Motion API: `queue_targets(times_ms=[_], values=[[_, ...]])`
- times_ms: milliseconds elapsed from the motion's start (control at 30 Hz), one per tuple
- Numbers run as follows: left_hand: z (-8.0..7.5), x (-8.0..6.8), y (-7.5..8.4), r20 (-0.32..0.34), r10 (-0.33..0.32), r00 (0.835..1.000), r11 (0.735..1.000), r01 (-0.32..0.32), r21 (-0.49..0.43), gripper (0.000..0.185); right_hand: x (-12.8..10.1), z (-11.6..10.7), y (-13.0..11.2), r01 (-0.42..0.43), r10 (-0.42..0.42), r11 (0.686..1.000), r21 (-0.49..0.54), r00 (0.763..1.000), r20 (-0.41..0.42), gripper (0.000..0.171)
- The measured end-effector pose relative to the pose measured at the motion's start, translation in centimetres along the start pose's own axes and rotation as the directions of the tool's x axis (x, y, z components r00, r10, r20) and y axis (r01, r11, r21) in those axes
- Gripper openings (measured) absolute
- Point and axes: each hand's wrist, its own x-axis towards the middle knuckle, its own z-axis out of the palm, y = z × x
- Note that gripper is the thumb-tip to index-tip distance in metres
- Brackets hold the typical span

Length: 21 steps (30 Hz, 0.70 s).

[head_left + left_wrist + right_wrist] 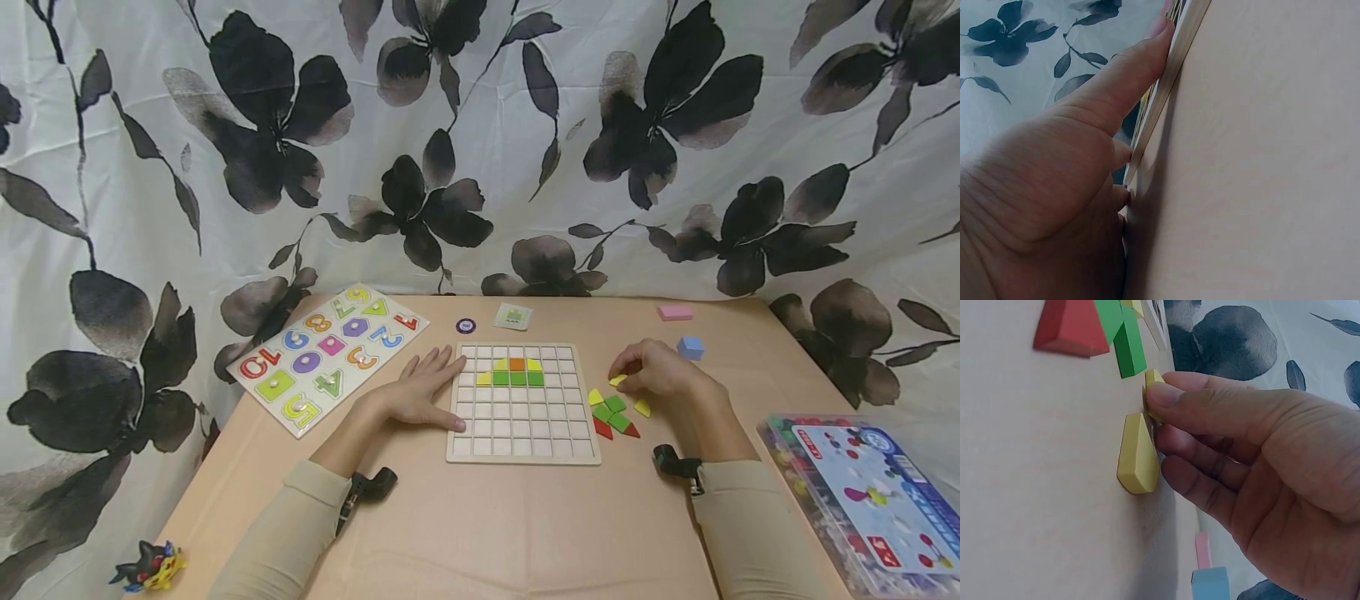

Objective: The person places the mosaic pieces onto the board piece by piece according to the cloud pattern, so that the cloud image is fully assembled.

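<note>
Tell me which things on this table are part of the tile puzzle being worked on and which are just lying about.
In use:
grid board, steadied by the left hand
yellow tile, pinched by the right hand
loose tiles beside the board

Lying about:
number puzzle
pink block
blue cube
plastic box
small card
round token
toy figure

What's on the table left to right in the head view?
Toy figure → number puzzle board → left hand → grid board → loose coloured tiles → right hand, pinching a yellow tile → clear plastic box.
</note>
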Motion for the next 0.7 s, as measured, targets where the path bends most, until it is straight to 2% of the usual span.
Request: queue_targets(times_ms=[233, 433, 700], values=[[0.2, 0.1, 0.0, 0.002, 0.007, 1.000, 1.000, -0.007, -0.006, 0.122, -0.1, 0.0, 0.2, 0.034, -0.034, 0.999, -0.009, 0.999, 0.006, 0.012], [0.3, 0.1, 0.0, -0.002, 0.006, 1.000, 1.000, -0.006, 0.003, 0.122, -0.2, 0.1, 0.1, 0.018, -0.018, 0.999, 0.042, 1.000, 0.016, 0.012], [0.3, 0.1, -0.1, -0.001, 0.000, 1.000, 1.000, 0.000, 0.000, 0.122, 0.4, 1.0, -1.7, 0.061, -0.050, 0.991, 0.120, 0.994, -0.097, 0.016]])
